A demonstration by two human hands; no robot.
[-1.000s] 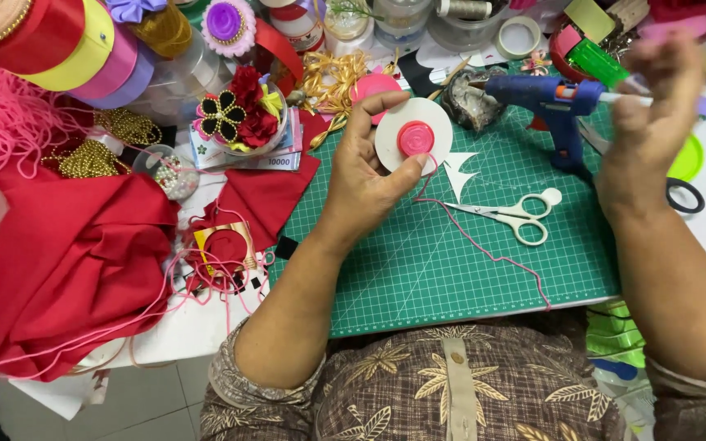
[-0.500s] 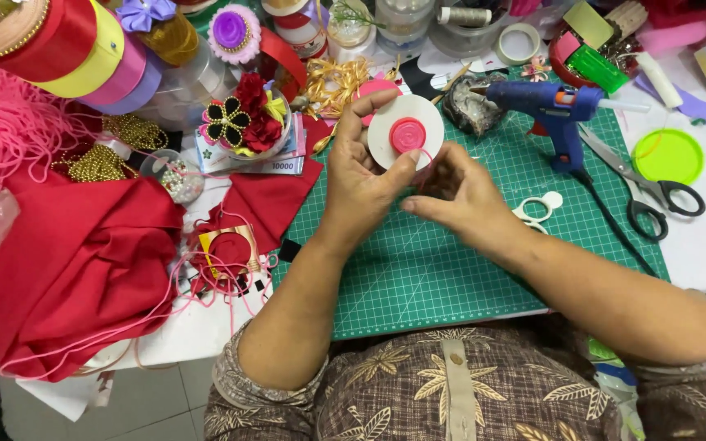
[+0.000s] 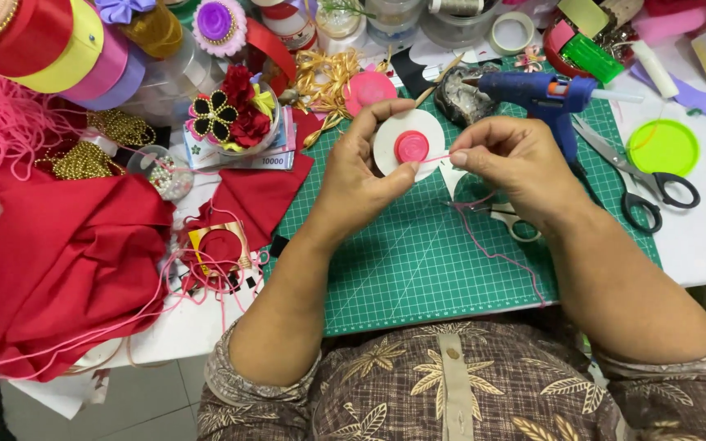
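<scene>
White disc with red centre gripped by left hand fingers, pink cord pinched by right hand, above green cutting mat.

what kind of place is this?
Likely a home craft table: a green cutting mat, blue glue gun, ribbon rolls and red fabric crowd it.
</scene>
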